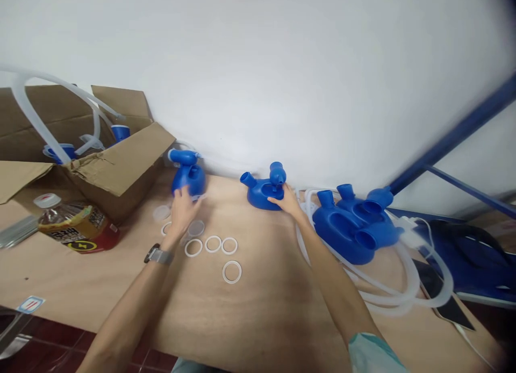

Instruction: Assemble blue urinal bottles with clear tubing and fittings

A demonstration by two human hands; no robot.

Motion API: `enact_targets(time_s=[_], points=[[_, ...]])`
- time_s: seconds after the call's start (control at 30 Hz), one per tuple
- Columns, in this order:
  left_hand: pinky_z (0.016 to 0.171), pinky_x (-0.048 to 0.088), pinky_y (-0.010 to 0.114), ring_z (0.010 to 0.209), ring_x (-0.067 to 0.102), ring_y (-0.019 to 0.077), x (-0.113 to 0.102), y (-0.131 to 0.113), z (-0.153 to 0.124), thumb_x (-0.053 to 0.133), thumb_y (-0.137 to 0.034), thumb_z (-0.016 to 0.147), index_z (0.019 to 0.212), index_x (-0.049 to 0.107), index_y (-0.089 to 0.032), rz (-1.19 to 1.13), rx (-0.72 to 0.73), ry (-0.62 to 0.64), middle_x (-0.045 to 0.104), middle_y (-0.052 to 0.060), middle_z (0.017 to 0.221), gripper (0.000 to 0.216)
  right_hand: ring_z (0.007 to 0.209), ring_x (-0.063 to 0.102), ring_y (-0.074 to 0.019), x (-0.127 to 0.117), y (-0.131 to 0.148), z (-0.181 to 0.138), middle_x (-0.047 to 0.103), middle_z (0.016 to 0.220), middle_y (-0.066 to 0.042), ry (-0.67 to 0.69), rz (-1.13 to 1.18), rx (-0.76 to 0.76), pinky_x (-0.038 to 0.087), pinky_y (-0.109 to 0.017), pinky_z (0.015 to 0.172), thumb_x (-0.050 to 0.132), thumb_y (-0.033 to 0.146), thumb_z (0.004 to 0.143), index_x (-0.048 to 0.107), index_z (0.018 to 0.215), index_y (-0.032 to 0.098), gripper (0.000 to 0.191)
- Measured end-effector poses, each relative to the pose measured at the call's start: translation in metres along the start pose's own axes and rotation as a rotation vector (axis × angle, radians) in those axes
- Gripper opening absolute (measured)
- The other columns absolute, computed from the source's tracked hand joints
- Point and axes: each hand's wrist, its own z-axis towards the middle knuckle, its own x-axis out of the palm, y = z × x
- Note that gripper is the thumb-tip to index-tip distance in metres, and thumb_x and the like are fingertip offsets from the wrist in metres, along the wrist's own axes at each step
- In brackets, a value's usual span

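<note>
A blue plastic urinal bottle (258, 193) stands upright near the wall, with an open neck at its left and a rounded spout piece at its top right. My right hand (288, 201) grips its right side, thumb across the front. My left hand (183, 203) is in front of another blue urinal bottle (189, 179) at the left, fingers and thumb apart. Something translucent shows beside the left thumb, too small to make out. Several white rings (232, 272) and a translucent disc (196, 228) lie near the left wrist.
Left, an open cardboard box (121, 169) holds blue parts and clear tubes, behind a drink bottle (80, 228). More blue urinal bottles (342, 228) and coiled translucent tubing (403, 303) crowd the right, beside a dark phone-like device (451, 311). A white wall (242, 83) borders the back.
</note>
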Motion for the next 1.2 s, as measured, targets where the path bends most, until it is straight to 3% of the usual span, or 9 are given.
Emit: enact_targets(time_s=[0.1, 0.23, 0.4, 0.57, 0.73, 0.83, 1.0, 1.2], points=[[0.106, 0.05, 0.046, 0.118, 0.065, 0.0356, 0.01, -0.011, -0.011, 0.058, -0.047, 0.096, 0.13, 0.06, -0.01, -0.096, 0.058, 0.086, 0.065, 0.02, 0.122, 0.05, 0.142, 0.05, -0.0414, 0.006, 0.004, -0.012, 0.056, 0.149, -0.022, -0.015, 0.019, -0.044, 0.036, -0.061, 0.12, 0.085, 0.06, 0.072, 0.05, 0.149, 0.016, 0.095], [0.102, 0.053, 0.04, 0.115, 0.066, 0.0299, 0.023, -0.021, -0.028, 0.059, -0.048, 0.096, 0.128, 0.061, -0.014, -0.146, 0.161, 0.181, 0.067, 0.016, 0.121, 0.046, 0.14, 0.052, -0.0404, 0.002, 0.018, -0.052, 0.058, 0.147, -0.022, 0.016, 0.011, -0.088, 0.039, -0.059, 0.119, 0.084, 0.058, 0.075, 0.048, 0.15, 0.016, 0.093], [0.102, 0.052, 0.042, 0.121, 0.063, 0.033, 0.034, -0.011, -0.055, 0.073, -0.041, 0.086, 0.141, 0.058, -0.018, -0.132, 0.286, 0.332, 0.066, 0.014, 0.122, 0.061, 0.149, 0.044, -0.041, -0.013, 0.037, -0.126, 0.049, 0.157, -0.023, 0.026, -0.125, -0.033, 0.037, -0.059, 0.121, 0.071, 0.065, 0.086, 0.033, 0.162, 0.017, 0.098], [0.111, 0.047, 0.041, 0.128, 0.059, 0.0313, 0.045, -0.009, -0.052, 0.076, -0.042, 0.084, 0.149, 0.051, -0.016, -0.112, 0.332, 0.404, 0.058, 0.016, 0.134, 0.075, 0.145, 0.046, -0.0481, -0.033, 0.044, -0.178, 0.052, 0.153, -0.027, -0.003, -0.292, 0.054, 0.043, -0.064, 0.114, 0.068, 0.076, 0.083, 0.039, 0.159, 0.015, 0.102], [0.116, 0.044, 0.046, 0.144, 0.046, 0.0382, 0.042, -0.011, -0.046, 0.08, -0.017, 0.069, 0.157, 0.045, -0.019, -0.055, 0.381, 0.457, 0.044, 0.02, 0.153, 0.094, 0.136, 0.054, -0.0469, -0.049, 0.05, -0.197, 0.059, 0.144, -0.026, 0.032, -0.325, 0.088, 0.05, -0.061, 0.106, 0.07, 0.077, 0.081, 0.044, 0.156, 0.014, 0.101], [0.112, 0.047, 0.048, 0.138, 0.052, 0.0363, 0.027, -0.001, -0.064, 0.071, -0.009, 0.071, 0.152, 0.052, -0.024, -0.014, 0.433, 0.489, 0.05, 0.017, 0.148, 0.084, 0.136, 0.054, -0.0449, -0.057, 0.053, -0.204, 0.06, 0.143, -0.024, 0.061, -0.298, 0.073, 0.05, -0.059, 0.109, 0.075, 0.076, 0.076, 0.045, 0.154, 0.015, 0.103], [0.106, 0.05, 0.05, 0.124, 0.06, 0.0345, 0.008, 0.017, -0.102, 0.064, -0.027, 0.089, 0.131, 0.067, -0.025, 0.061, 0.538, 0.543, 0.06, 0.014, 0.138, 0.042, 0.138, 0.051, -0.0449, -0.063, 0.05, -0.211, 0.057, 0.144, -0.022, 0.068, -0.244, 0.059, 0.046, -0.06, 0.113, 0.083, 0.076, 0.067, 0.049, 0.148, 0.018, 0.106], [0.103, 0.053, 0.046, 0.12, 0.065, 0.0344, 0.008, 0.015, -0.111, 0.067, -0.032, 0.09, 0.135, 0.067, -0.028, 0.107, 0.648, 0.6, 0.055, 0.012, 0.15, 0.045, 0.14, 0.049, -0.0457, -0.06, 0.044, -0.217, 0.053, 0.145, -0.022, 0.064, -0.152, 0.048, 0.044, -0.064, 0.114, 0.086, 0.073, 0.065, 0.045, 0.149, 0.02, 0.107]])
